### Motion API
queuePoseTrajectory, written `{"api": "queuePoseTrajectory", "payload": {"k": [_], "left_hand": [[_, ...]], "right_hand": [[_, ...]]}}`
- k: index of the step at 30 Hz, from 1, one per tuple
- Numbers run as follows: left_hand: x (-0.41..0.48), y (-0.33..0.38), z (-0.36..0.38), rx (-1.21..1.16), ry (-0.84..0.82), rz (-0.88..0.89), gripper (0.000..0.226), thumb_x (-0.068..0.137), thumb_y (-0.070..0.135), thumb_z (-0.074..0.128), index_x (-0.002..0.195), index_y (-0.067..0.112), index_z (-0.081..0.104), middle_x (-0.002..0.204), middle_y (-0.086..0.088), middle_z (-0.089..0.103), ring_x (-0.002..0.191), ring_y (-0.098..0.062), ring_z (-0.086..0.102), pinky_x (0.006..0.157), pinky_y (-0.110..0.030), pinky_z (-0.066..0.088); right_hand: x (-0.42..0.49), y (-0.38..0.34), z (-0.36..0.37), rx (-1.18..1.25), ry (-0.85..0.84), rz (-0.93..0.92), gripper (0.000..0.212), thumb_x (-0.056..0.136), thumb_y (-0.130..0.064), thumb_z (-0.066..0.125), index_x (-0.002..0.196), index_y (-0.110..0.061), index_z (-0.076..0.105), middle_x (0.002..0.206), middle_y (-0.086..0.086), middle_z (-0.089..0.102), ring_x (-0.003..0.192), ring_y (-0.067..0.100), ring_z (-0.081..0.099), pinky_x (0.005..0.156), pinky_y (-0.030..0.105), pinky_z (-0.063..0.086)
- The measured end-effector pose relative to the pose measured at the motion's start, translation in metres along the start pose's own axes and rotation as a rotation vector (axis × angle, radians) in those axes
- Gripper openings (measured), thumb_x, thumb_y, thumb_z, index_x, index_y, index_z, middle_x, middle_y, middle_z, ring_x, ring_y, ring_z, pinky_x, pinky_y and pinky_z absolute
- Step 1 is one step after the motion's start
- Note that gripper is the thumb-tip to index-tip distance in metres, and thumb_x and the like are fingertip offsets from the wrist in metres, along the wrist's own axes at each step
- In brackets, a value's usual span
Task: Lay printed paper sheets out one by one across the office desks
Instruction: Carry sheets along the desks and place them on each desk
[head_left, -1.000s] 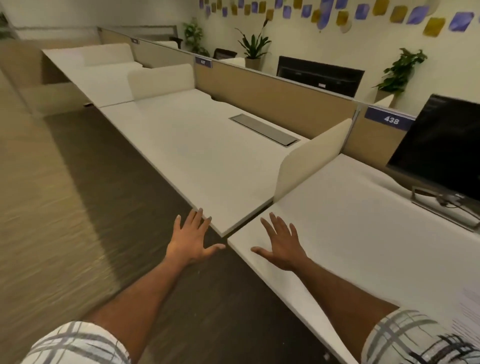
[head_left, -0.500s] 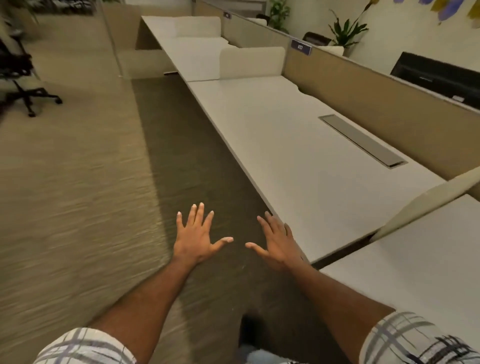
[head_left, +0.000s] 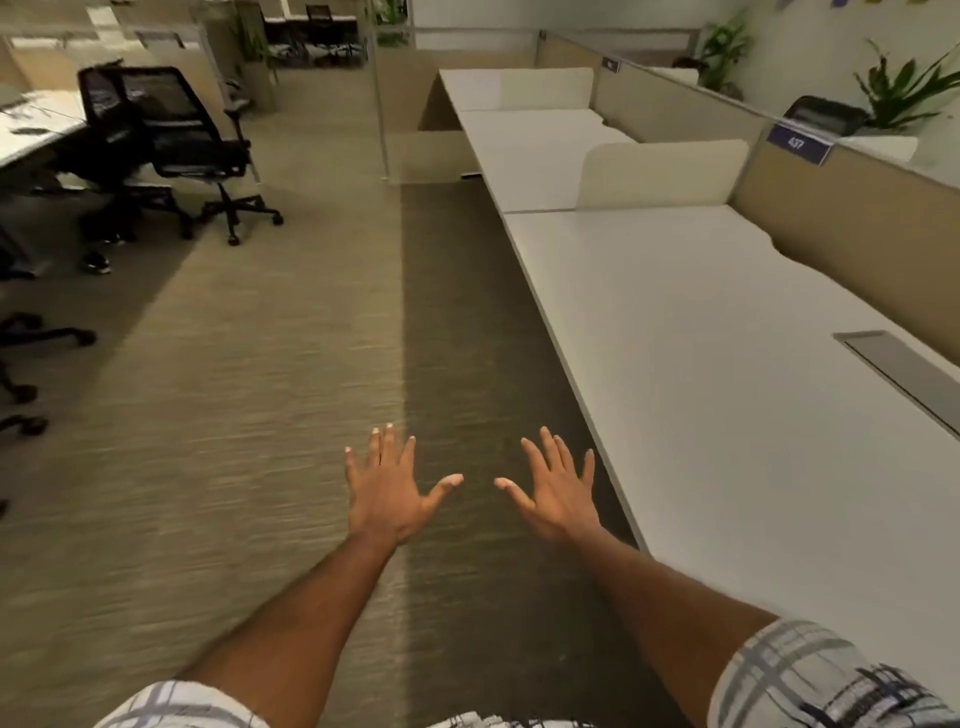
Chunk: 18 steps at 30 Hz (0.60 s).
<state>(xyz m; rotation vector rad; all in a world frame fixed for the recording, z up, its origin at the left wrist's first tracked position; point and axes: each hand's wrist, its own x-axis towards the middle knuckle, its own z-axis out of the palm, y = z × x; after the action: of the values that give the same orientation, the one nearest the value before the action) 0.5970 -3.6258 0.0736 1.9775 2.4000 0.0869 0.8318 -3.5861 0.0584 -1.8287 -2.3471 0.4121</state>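
Observation:
My left hand (head_left: 387, 488) and my right hand (head_left: 556, 486) are stretched out side by side, palms down, fingers spread, holding nothing. Both hover over the carpet, just left of the front edge of a long white desk (head_left: 727, 389). No paper sheet shows anywhere in view. A second white desk (head_left: 524, 156) continues the row farther back, beyond a cream divider panel (head_left: 660, 174).
Beige partition walls (head_left: 857, 228) with a blue number tag (head_left: 797, 143) back the desks. A grey cable hatch (head_left: 904, 374) sits in the near desk. Black office chairs (head_left: 182, 140) stand on the carpet at the left. Potted plants (head_left: 904, 96) are at the far right.
The view has swung left along the desk row; the monitor and the desk with the printed sheet have left the frame. My hands stay spread and now hang over the carpet, not the desk edge.

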Motion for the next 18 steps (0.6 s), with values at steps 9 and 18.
{"api": "queuePoseTrajectory", "payload": {"k": [9, 18], "left_hand": [[0.149, -0.033, 0.006, 0.005, -0.006, -0.039, 0.112, 0.072, 0.092, -0.001, 0.153, 0.021, 0.026, 0.164, -0.011, 0.013, 0.152, -0.025, 0.006, 0.118, -0.060, 0.006], [0.354, -0.083, 0.000, 0.001, -0.011, 0.050, 0.112, 0.070, 0.093, 0.000, 0.154, 0.021, 0.023, 0.164, -0.011, 0.010, 0.152, -0.025, 0.003, 0.118, -0.060, 0.005]], "right_hand": [[0.162, -0.014, -0.003, -0.057, -0.023, -0.066, 0.087, 0.086, -0.080, 0.012, 0.155, -0.028, 0.013, 0.165, 0.003, -0.004, 0.151, 0.021, -0.009, 0.116, 0.060, -0.015], [0.347, -0.044, -0.016, -0.071, -0.013, -0.001, 0.082, 0.090, -0.074, 0.025, 0.156, -0.027, 0.011, 0.165, 0.002, -0.002, 0.151, 0.020, -0.009, 0.115, 0.056, -0.017]]}}
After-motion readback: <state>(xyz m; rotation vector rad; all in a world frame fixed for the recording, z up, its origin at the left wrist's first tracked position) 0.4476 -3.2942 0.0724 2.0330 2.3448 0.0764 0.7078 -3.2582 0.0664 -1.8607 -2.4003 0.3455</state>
